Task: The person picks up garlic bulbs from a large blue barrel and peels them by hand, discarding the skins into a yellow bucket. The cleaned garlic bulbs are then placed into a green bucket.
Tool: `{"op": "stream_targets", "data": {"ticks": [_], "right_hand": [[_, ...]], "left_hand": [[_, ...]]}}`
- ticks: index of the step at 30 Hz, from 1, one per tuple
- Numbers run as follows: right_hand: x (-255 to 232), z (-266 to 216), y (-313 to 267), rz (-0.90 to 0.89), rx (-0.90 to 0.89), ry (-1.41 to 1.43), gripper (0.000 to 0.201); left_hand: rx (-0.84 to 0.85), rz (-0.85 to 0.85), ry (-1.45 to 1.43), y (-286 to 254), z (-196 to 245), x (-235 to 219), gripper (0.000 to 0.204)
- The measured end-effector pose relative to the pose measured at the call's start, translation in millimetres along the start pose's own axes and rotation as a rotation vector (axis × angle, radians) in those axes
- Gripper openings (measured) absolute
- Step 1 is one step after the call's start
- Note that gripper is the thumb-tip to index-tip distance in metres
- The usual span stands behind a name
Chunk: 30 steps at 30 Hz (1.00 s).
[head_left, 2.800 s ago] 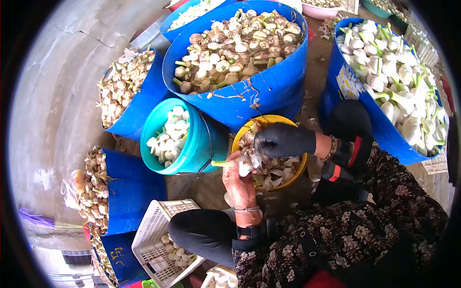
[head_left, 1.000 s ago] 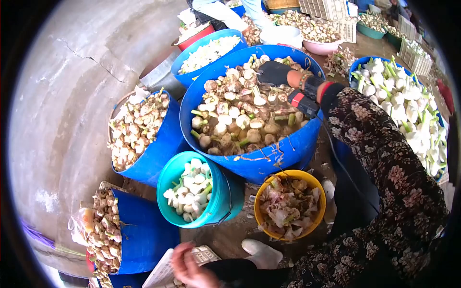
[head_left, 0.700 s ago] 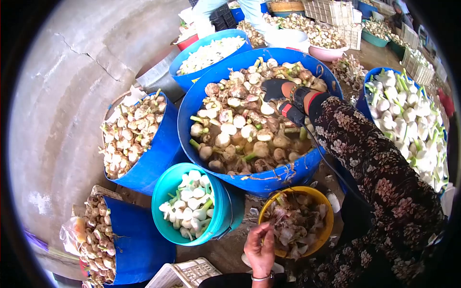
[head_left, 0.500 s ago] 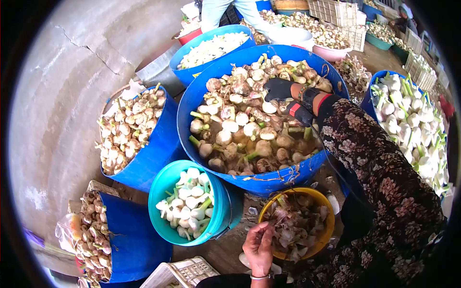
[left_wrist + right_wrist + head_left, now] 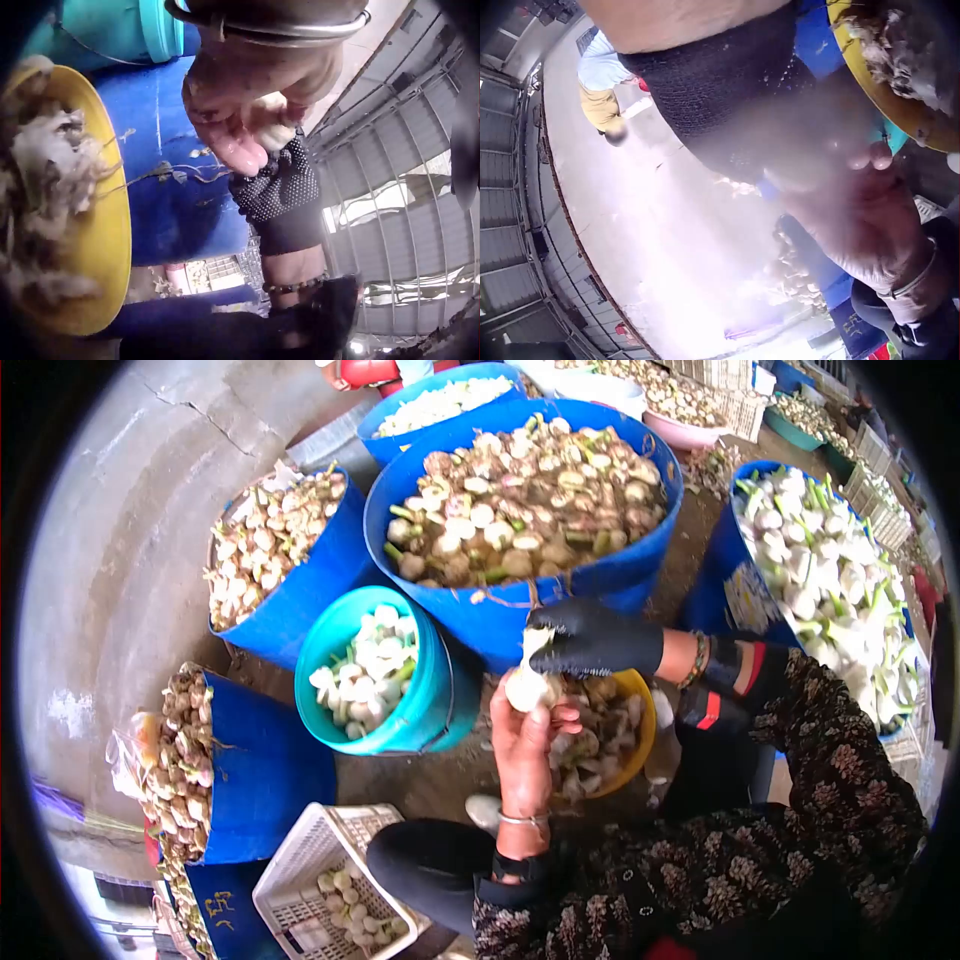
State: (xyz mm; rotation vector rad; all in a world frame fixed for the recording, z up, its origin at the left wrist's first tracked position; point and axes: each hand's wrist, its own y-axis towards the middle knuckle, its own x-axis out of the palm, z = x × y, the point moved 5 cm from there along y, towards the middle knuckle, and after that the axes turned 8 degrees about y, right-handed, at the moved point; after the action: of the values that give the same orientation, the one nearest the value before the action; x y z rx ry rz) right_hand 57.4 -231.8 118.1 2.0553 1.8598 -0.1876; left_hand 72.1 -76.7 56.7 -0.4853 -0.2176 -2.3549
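Note:
My bare left hand point(image 5: 525, 752) holds a white garlic bulb point(image 5: 533, 688) in front of the yellow tub. My right hand point(image 5: 592, 638), in a black dotted glove, pinches the top of the same bulb from above. Seen in the left wrist view, the bulb point(image 5: 274, 124) lies between the bare fingers and the glove point(image 5: 281, 187). The right wrist view is blurred around the bulb, where my left hand point(image 5: 881, 225) faces the glove. Below the hands, the yellow tub point(image 5: 647, 732) contains papery peelings, partly hidden by my left hand.
A large blue tub point(image 5: 640, 575) full of garlic in water stands ahead. Left of the hands is a turquoise bucket point(image 5: 425, 705) of clean white bulbs. Another blue tub point(image 5: 710, 595) of white garlic stands right, and a white crate point(image 5: 285, 860) with bulbs lower left.
My gloved right hand has come out of the large blue tub, back towards me, to my left hand. My left hand has risen and now holds a garlic bulb.

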Motion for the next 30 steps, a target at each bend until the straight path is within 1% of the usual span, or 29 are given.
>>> {"op": "stream_targets", "data": {"ticks": [1,2,3,5,6,7,9,10,11,13,14,15,17,18,20,21,23,24,26,27,29,30], "right_hand": [[14.3,5.7,-15.0,0.007,0.059,0.088,0.04],[21.9,18.0,-26.3,0.071,-0.018,-0.048,0.038],[27.3,23.4,-33.4,0.074,-0.015,-0.042,0.038],[41.5,30.3,-49.0,-0.013,-0.121,-0.002,0.037],[48.0,34.3,-57.3,-0.065,-0.142,0.004,0.034],[52.5,39.3,-64.4,-0.063,-0.137,0.006,0.034],[62.2,45.2,-74.3,-0.141,-0.039,0.194,0.032],[63.0,49.0,-79.2,-0.221,0.175,0.278,0.032],[62.1,50.3,-80.2,-0.217,0.176,0.282,0.032],[61.6,42.7,-79.0,-0.206,0.018,0.267,0.032],[62.3,41.0,-77.9,-0.2,-0.014,0.312,0.027],[59.6,41.5,-79.6,-0.197,-0.016,0.316,0.027],[57.3,40.1,-83.4,-0.258,0.021,0.193,0.022],[58.6,42.8,-83.1,-0.257,0.022,0.199,0.022],[59.4,45.1,-82.4,-0.218,-0.051,0.167,0.02],[59.9,44.6,-82.3,-0.215,-0.047,0.171,0.02],[59.5,37.7,-80.3,-0.176,-0.17,-0.062,0.02],[60.7,38.6,-79.7,-0.174,-0.169,-0.059,0.02],[63.7,41.2,-80.5,-0.174,-0.152,0.024,0.02],[64.2,43.2,-80.2,-0.171,-0.148,0.025,0.02],[65.9,49.3,-78.9,-0.162,-0.12,-0.05,0.019],[67.0,49.3,-78.2,-0.163,-0.12,-0.05,0.019]], "left_hand": [[-0.06,-0.024,-0.023,-7.7,-3.6,-1.0,0.061],[-0.022,0.048,-0.032,-16.4,-9.7,-0.5,0.051],[-0.028,0.048,-0.028,-25.1,-16.8,3.1,0.051],[0.014,0.172,0.01,-44.1,-26.3,2.7,0.048],[0.003,0.194,0.029,-50.6,-29.0,3.6,0.045],[-0.003,0.193,0.029,-54.7,-32.7,5.1,0.045],[0.099,0.248,0.106,-58.4,-34.3,3.6,0.044],[0.112,0.239,0.117,-58.9,-34.9,4.2,0.045],[0.108,0.237,0.12,-60.2,-35.4,5.2,0.045],[0.128,0.251,0.164,-62.3,-33.2,6.5,0.045],[0.14,0.251,0.177,-62.7,-34.2,6.6,0.046],[0.139,0.249,0.182,-63.0,-36.2,6.3,0.046],[0.125,0.234,0.226,-64.7,-38.3,5.4,0.047],[0.121,0.234,0.23,-65.1,-38.8,5.2,0.047],[0.121,0.243,0.22,-65.8,-40.0,5.4,0.049],[0.116,0.241,0.221,-65.8,-41.7,5.2,0.049],[0.157,0.274,0.271,-65.0,-43.1,1.7,0.049],[0.154,0.273,0.273,-63.5,-47.5,-1.9,0.049],[0.26,0.299,0.507,-63.2,-50.8,-8.4,0.05],[0.257,0.296,0.507,-62.8,-49.2,-6.1,0.05],[0.157,0.355,0.485,-63.4,-48.3,-4.9,0.055],[0.157,0.356,0.485,-63.5,-49.7,-6.4,0.055]]}}
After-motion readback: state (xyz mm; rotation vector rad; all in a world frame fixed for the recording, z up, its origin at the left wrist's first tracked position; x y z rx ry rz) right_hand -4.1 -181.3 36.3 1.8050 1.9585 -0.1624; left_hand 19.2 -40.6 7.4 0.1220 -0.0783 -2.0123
